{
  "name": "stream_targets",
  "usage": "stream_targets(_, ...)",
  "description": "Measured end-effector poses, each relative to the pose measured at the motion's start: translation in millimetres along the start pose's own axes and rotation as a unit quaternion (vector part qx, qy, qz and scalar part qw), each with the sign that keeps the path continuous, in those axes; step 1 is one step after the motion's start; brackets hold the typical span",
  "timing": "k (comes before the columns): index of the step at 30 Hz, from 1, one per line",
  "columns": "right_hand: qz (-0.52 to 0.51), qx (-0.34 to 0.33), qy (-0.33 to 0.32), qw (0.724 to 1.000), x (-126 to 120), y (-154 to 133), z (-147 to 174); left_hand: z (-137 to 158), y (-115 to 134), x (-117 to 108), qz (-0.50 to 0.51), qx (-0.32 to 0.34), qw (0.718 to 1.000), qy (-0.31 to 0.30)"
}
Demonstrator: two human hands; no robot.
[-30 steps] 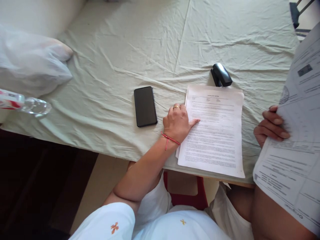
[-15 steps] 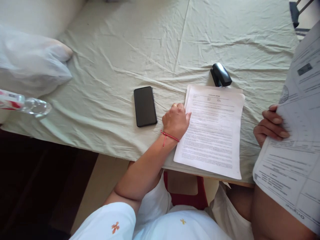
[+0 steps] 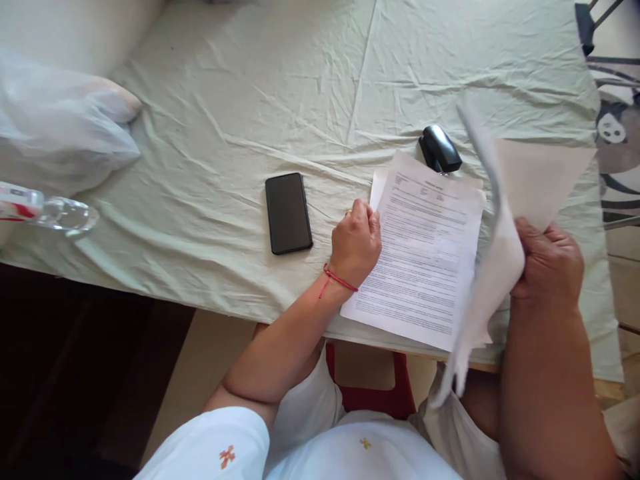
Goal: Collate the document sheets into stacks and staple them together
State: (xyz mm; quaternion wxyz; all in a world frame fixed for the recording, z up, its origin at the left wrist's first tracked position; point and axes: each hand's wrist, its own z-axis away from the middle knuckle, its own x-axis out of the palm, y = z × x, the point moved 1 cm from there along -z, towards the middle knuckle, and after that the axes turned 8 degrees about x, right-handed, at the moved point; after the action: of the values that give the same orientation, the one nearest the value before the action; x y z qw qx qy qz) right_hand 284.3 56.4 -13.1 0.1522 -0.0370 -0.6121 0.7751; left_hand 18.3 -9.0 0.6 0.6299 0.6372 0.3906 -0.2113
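Observation:
My left hand (image 3: 356, 240), with a red string at the wrist, is closed on the left edge of a printed sheet (image 3: 420, 267). That sheet lies slightly askew over other paper, whose edges stick out at the top and lower right. My right hand (image 3: 550, 263) is closed around a bundle of papers (image 3: 493, 267) held up over the table's right side. The bundle is seen nearly edge-on, bent and blurred by motion. One of its pale pages (image 3: 543, 177) spreads out behind the hand. A black stapler (image 3: 441, 148) sits at the top edge of the sheets.
A black phone (image 3: 289, 213) lies left of my left hand on the pale green tablecloth (image 3: 240, 87). At the far left are a clear bottle (image 3: 65, 212) on its side and a whitish plastic bag (image 3: 75, 127). The table's front edge runs just before my lap.
My right hand has swung the bundle leftward and turned it from face-on to edge-on. The top sheet under my left hand has shifted up and left, skewed against the paper below.

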Motion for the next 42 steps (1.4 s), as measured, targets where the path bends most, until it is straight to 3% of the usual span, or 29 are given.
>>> stream_targets(6,0.069,-0.050,0.018,0.996,14.2,4.8,9.8,0.9,-0.4,14.1,0.216,-0.062,0.974,-0.010)
stream_targets(14,0.130,-0.092,-0.012,0.987,7.7,7.2,6.3,-1.7,1.1,26.7,0.465,-0.234,0.854,-0.014)
stream_targets(18,0.152,-0.089,-0.025,0.984,4.4,8.9,3.7,-2.8,1.8,23.4,0.501,-0.245,0.830,-0.018)
stream_targets(26,0.149,-0.074,-0.033,0.985,6.3,7.4,5.4,-2.4,2.3,21.9,0.519,-0.253,0.816,-0.035)
stream_targets(29,0.148,-0.079,-0.029,0.985,7.0,7.5,5.7,-1.0,0.6,24.8,0.535,-0.198,0.820,-0.041)
stream_targets(32,0.130,-0.086,-0.034,0.987,7.4,9.4,5.2,5.6,1.3,26.4,0.493,-0.105,0.863,-0.043)
stream_targets(37,0.064,-0.098,-0.028,0.993,9.4,6.5,2.3,31.7,16.7,19.3,0.294,0.098,0.946,0.091)
stream_targets(39,0.032,-0.079,-0.029,0.996,7.2,3.5,-1.3,42.2,24.4,18.1,0.236,0.211,0.940,0.124)
stream_targets(42,0.038,-0.038,-0.095,0.994,-1.6,1.4,-9.5,50.4,29.7,20.4,0.236,0.365,0.890,0.137)
